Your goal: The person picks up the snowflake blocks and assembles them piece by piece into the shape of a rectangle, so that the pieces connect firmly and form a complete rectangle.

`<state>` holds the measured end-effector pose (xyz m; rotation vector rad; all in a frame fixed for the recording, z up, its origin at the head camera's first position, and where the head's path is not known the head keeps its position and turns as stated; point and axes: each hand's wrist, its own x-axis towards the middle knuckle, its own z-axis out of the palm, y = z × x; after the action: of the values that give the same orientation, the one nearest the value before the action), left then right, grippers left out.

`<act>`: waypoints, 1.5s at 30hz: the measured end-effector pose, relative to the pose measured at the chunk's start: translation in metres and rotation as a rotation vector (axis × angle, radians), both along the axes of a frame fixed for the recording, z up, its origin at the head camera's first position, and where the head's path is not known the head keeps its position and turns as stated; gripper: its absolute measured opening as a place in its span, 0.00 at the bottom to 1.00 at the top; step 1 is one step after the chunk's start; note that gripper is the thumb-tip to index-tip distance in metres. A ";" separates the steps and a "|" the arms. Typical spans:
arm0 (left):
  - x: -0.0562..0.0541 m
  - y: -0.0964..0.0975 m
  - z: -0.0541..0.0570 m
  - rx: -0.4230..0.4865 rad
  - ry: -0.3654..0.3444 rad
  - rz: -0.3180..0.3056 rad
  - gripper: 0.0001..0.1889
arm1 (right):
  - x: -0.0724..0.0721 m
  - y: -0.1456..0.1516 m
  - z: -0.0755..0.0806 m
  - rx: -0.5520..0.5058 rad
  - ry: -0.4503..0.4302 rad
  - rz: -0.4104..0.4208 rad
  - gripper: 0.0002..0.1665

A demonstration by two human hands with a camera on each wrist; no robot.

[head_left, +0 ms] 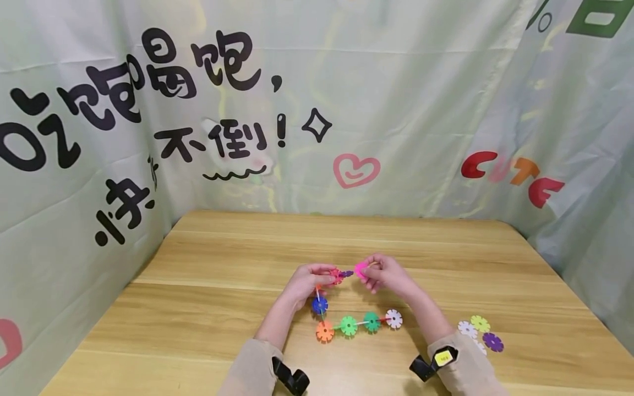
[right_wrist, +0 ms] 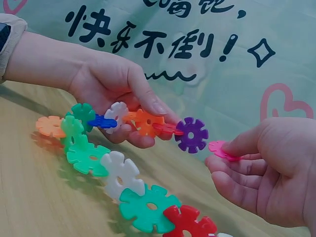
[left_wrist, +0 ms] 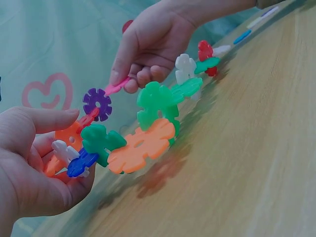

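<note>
My left hand (head_left: 303, 284) grips a linked chain of notched plastic flower discs, with the thumb and fingers around an orange disc (right_wrist: 149, 122). A red disc (right_wrist: 168, 129) and then a purple disc (right_wrist: 191, 135) stick out past the fingertips at that end. Between thumb and fingers, my right hand (head_left: 388, 275) pinches a pink disc (right_wrist: 217, 148), its edge right by the purple disc's rim. From the left hand the chain bends through a blue disc (head_left: 320, 305) and a large orange disc (head_left: 324, 331), then runs right to a white disc (head_left: 394, 319).
Beside the right forearm lie several loose discs: a yellow-green one (head_left: 480, 323), a purple one (head_left: 493, 342) and white ones (head_left: 468, 329). They rest on the wooden table (head_left: 223, 247). A printed curtain (head_left: 406, 110) hangs behind the table and along its sides.
</note>
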<state>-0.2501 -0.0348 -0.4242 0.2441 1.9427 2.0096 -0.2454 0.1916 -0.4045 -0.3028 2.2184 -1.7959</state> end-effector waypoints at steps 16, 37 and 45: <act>-0.001 0.001 0.000 -0.006 -0.003 0.007 0.17 | 0.004 -0.011 0.002 -0.006 0.007 -0.057 0.13; 0.000 0.004 0.003 0.043 0.016 -0.012 0.18 | 0.002 -0.024 -0.002 0.016 0.088 -0.165 0.08; -0.001 0.001 -0.001 -0.018 -0.016 -0.088 0.18 | 0.000 -0.021 -0.003 0.041 0.106 -0.089 0.10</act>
<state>-0.2516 -0.0336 -0.4256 0.3024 1.9054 1.9320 -0.2449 0.1711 -0.4073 -0.3023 2.3739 -1.8157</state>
